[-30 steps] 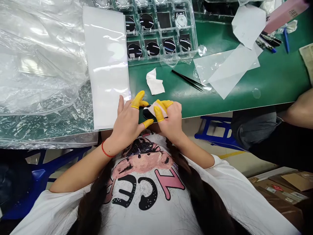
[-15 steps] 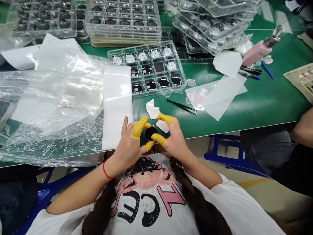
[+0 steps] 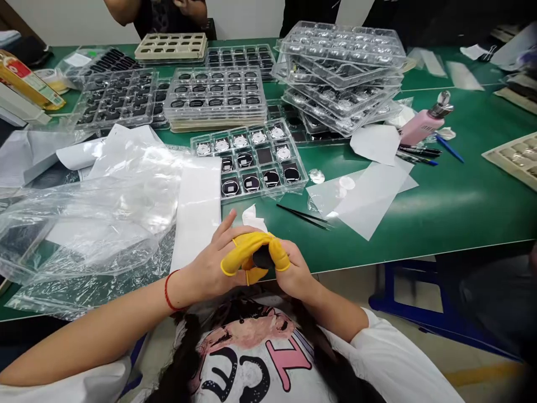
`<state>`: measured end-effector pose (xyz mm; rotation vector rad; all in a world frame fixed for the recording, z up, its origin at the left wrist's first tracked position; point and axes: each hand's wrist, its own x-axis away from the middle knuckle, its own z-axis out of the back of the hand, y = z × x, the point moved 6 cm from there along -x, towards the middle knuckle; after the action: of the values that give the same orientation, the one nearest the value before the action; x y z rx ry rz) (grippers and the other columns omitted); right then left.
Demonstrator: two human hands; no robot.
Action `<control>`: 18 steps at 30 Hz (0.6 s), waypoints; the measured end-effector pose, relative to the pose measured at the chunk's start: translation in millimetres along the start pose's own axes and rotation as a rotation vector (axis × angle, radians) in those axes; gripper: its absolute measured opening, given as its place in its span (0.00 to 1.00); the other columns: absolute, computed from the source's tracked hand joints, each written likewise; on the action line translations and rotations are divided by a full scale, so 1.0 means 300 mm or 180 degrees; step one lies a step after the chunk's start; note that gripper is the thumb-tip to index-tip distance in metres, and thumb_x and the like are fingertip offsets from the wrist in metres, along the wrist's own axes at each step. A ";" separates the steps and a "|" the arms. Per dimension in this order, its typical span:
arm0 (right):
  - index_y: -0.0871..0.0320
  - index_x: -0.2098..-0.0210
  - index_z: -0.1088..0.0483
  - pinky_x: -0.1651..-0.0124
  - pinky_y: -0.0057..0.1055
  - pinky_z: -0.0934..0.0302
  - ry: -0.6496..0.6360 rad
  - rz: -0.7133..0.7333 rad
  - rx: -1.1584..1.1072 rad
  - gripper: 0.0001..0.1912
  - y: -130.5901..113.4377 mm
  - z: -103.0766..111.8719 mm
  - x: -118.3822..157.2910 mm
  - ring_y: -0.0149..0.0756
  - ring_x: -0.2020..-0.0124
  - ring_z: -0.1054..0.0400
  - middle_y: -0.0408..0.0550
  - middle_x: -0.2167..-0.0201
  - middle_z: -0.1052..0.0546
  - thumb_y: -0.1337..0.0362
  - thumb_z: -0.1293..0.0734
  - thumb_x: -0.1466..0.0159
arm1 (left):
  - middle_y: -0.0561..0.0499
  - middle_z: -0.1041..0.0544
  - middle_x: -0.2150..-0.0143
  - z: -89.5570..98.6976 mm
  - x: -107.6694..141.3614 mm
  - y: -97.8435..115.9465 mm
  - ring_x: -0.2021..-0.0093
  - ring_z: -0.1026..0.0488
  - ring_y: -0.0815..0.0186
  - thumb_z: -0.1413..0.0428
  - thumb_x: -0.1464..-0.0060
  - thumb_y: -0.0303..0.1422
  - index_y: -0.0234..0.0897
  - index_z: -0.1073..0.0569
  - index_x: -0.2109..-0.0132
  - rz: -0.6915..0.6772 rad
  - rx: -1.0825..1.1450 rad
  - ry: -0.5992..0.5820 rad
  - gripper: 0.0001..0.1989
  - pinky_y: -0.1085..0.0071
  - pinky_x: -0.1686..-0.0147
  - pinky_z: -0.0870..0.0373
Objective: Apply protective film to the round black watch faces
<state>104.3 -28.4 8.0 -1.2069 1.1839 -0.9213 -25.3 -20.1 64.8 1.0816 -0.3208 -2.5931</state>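
Note:
A black round disc [image 3: 263, 257], much like the dark discs in the tray, is tilted between my two hands just past the table's front edge. Yellow finger cots cover several fingertips. My left hand [image 3: 226, 254] grips the disc from the left, with one bare finger sticking up. On the other side, my right hand [image 3: 293, 267] has its covered fingertips closed on the disc's right edge. Part of the disc is hidden by the fingers. Just beyond the hands lie a crumpled white tissue [image 3: 253, 218] and black tweezers [image 3: 302, 216].
A clear compartment tray [image 3: 300, 187] holds silvery and black discs. Stacked trays [image 3: 339, 73] stand behind it. Plastic bags [image 3: 104, 224] and white paper [image 3: 195, 224] cover the left. A pink pump bottle [image 3: 422, 126], pens [image 3: 419, 155] and translucent sheets [image 3: 369, 201] lie right. Another person [image 3: 168, 14] sits opposite.
The camera view has tilted up, showing more of the far table. My hands have come closer together, the right fingers closing onto the disc, which is now more tilted and more covered.

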 end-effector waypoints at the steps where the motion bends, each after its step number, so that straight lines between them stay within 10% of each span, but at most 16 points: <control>1: 0.56 0.71 0.25 0.62 0.32 0.31 0.0074 -0.0027 0.0040 0.34 0.011 0.019 0.000 0.34 0.70 0.30 0.47 0.73 0.23 0.37 0.47 0.30 | 0.49 0.20 0.51 -0.010 -0.015 -0.010 0.45 0.25 0.63 0.44 0.35 0.38 0.40 0.45 0.29 0.0041 0.0054 -0.0087 0.32 0.52 0.26 0.49; 5: 0.55 0.65 0.21 0.61 0.35 0.26 0.0930 -0.0167 0.0070 0.34 0.071 0.153 0.021 0.38 0.68 0.25 0.48 0.72 0.20 0.38 0.48 0.29 | 0.47 0.22 0.49 -0.070 -0.087 -0.115 0.48 0.23 0.60 0.39 0.40 0.39 0.45 0.50 0.28 0.0162 0.0222 -0.0240 0.40 0.46 0.31 0.41; 8: 0.54 0.56 0.21 0.57 0.37 0.25 0.1736 0.0286 0.0216 0.25 0.077 0.272 0.086 0.37 0.66 0.22 0.47 0.68 0.18 0.49 0.46 0.26 | 0.47 0.22 0.50 -0.114 -0.169 -0.325 0.49 0.23 0.59 0.38 0.42 0.36 0.43 0.51 0.28 0.0779 0.0178 -0.0069 0.41 0.51 0.38 0.33; 13: 0.52 0.52 0.24 0.66 0.36 0.28 0.1559 0.1055 0.1281 0.18 0.031 0.322 0.207 0.37 0.70 0.25 0.46 0.69 0.20 0.63 0.46 0.26 | 0.39 0.25 0.44 -0.205 -0.288 -0.686 0.41 0.30 0.52 0.39 0.46 0.32 0.29 0.38 0.35 0.1811 -0.0679 -0.0234 0.33 0.52 0.37 0.37; 18: 0.51 0.54 0.27 0.67 0.38 0.29 0.1799 0.1119 0.1991 0.16 0.015 0.350 0.262 0.39 0.68 0.25 0.47 0.69 0.21 0.70 0.44 0.31 | 0.38 0.27 0.40 -0.255 -0.344 -0.754 0.39 0.34 0.51 0.45 0.40 0.35 0.31 0.31 0.40 0.1675 -0.0817 -0.0459 0.23 0.51 0.36 0.40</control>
<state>221.2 -83.7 -14.0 -0.2238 1.3405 -1.2724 53.7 220.9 6.4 0.6195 -0.2539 -2.1654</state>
